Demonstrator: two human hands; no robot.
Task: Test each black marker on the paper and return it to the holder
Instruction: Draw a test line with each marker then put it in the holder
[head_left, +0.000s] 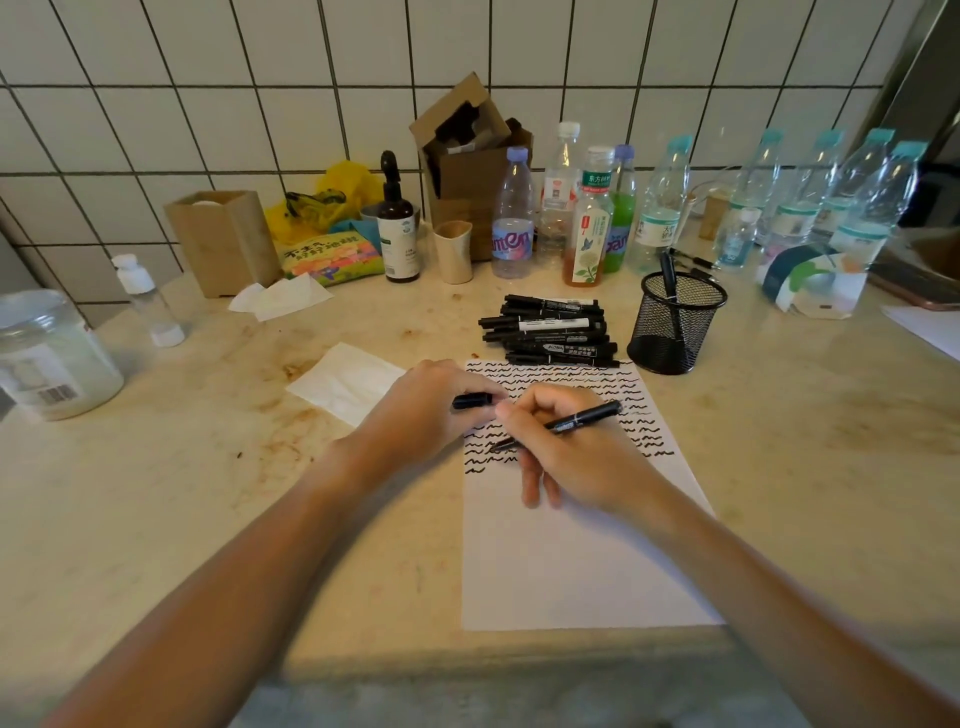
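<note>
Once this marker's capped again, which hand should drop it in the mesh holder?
Right, probably. The right hand already grips the marker, and the mesh holder stands on its side of the paper. The left hand holds the cap and would cross over.

Right hand (582, 447) holds marker (576, 422), tip on paper (582, 561). Left hand (421, 410) pinches cap (471, 400). Holder (675, 322) at 1 o'clock.
</note>
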